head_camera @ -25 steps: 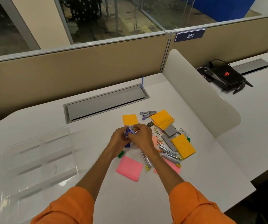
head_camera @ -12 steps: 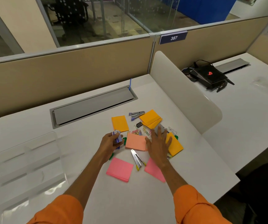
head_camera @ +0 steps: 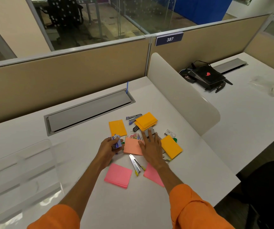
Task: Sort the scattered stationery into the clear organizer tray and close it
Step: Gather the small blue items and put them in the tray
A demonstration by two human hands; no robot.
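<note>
My left hand (head_camera: 108, 148) grips a few small blue-and-white staple boxes (head_camera: 117, 141) at the left edge of the stationery pile. My right hand (head_camera: 151, 147) lies spread over the pile, fingertips on a grey box (head_camera: 150, 131), holding nothing. Around them lie orange sticky pads (head_camera: 117, 127), a salmon pad (head_camera: 132, 146), pink pads (head_camera: 118, 175), coloured paper clips (head_camera: 135, 136) and a silver stapler with yellow tips (head_camera: 136, 164). The clear organizer tray (head_camera: 19, 176) sits open at the desk's left.
A grey cable hatch (head_camera: 88, 111) is set into the desk behind the pile. A white curved divider (head_camera: 184, 100) borders the right side; beyond it lies a black power brick (head_camera: 205, 76). A second small stapler (head_camera: 133, 117) lies at the back.
My hands, joined over the small boxes a second ago, have parted. The left keeps the boxes; the right has moved right and spread over the pile. The camera has swung left.
</note>
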